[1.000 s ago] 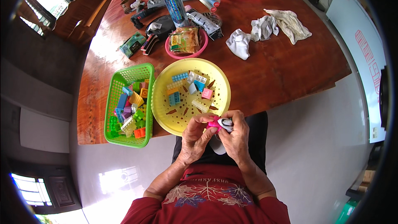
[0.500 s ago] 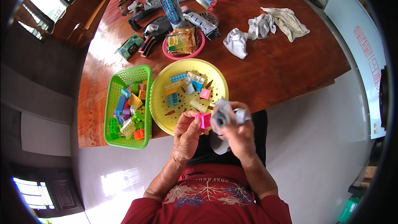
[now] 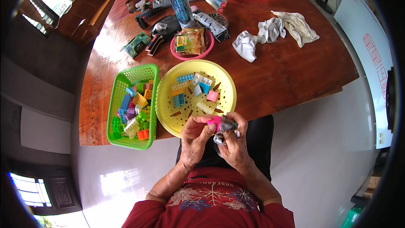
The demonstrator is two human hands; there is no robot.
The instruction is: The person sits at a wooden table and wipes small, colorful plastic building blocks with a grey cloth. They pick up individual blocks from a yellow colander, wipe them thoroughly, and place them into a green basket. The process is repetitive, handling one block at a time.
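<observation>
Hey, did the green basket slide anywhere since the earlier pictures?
No. The green basket sits in the same spot on the wooden table, left of the yellow bowl; only the whole view shifted slightly.

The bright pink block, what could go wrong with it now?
The bright pink block might slip from the left hand as the right hand holds the cloth against it. It could fall onto the lap. Or a bump might shift the yellow bowl, which sits by the edge of the table.
</observation>
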